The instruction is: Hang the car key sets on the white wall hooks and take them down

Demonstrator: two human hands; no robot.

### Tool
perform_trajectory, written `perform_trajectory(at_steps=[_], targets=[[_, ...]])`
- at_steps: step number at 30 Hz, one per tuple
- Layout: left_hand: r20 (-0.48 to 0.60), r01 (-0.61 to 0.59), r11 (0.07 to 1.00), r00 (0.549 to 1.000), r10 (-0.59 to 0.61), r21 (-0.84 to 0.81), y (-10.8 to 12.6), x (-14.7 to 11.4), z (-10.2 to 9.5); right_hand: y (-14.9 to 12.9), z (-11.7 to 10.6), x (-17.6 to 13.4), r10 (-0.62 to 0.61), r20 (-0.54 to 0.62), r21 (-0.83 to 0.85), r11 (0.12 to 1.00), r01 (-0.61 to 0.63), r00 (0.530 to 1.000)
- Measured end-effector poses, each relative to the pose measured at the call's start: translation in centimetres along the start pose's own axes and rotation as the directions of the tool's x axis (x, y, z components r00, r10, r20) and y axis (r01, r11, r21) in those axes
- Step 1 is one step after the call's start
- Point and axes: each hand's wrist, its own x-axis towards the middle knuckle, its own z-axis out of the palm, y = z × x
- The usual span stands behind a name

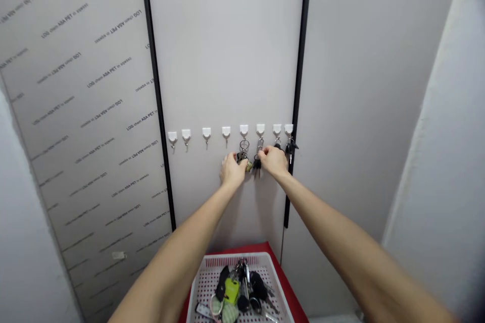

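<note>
A bunch of keys [243, 153] hangs by its ring from a white wall hook [244, 129]. My left hand [232, 169] is closed around its lower part, where a yellowish piece shows beside the thumb. Just to the right, a second key bunch [257, 164] with dark-headed keys hangs by a metal clip from another white hook [260, 129]. My right hand [273, 160] pinches this bunch near the clip, fingertips together. Behind the right hand, a dark key set on the adjoining hook is mostly covered. More black keys [291, 147] hang at the far right hook.
Several bare white hooks [206, 132] continue the row leftward. Below, a white perforated basket [278, 282] on a red surface [291, 298] holds a pile of keys and a lime-green tag [232, 290]. Long black handles [156, 81] flank the pale door panel [227, 60].
</note>
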Motion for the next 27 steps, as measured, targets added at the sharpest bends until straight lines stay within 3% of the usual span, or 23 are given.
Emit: perform_trajectory(at_steps=[3,6,9,11,14,18,22,27], targets=[[-0.020,0.013,1.000,1.000,-0.012,0.021,1.7,1.1,0.5,-0.2,-0.5,0.4,-0.034,-0.067,0.025,0.999,0.036,0.997],[0.006,0.137,0.991,0.991,-0.137,0.004,2.9,2.0,0.6,-0.6,-1.7,1.3,-0.079,-0.154,0.051,0.995,0.088,0.985],[0.046,0.247,0.967,0.969,-0.245,-0.066,3.2,3.0,0.6,-1.0,-3.1,1.7,-0.135,-0.201,0.094,0.983,0.156,0.970],[0.054,0.247,0.959,0.969,-0.241,-0.143,2.9,3.7,0.7,-1.0,-3.9,1.1,-0.188,-0.185,0.134,0.967,0.215,0.964],[0.045,0.210,0.947,0.978,-0.205,-0.242,2.4,4.4,0.6,0.1,-3.9,-1.2,-0.297,-0.065,0.182,0.935,0.304,0.953],[0.047,0.193,0.939,0.981,-0.187,-0.286,2.4,5.0,0.1,2.9,-1.7,-6.0,-0.374,0.221,0.178,0.924,0.340,0.901],[0.047,0.172,0.943,0.985,-0.165,-0.283,3.4,5.4,-0.6,5.5,1.1,-10.5,-0.372,0.485,0.133,0.926,0.353,0.791],[-0.005,0.144,0.968,0.989,-0.148,-0.205,5.1,5.9,-1.8,7.5,3.5,-15.0,-0.384,0.653,0.052,0.883,0.467,0.653]])
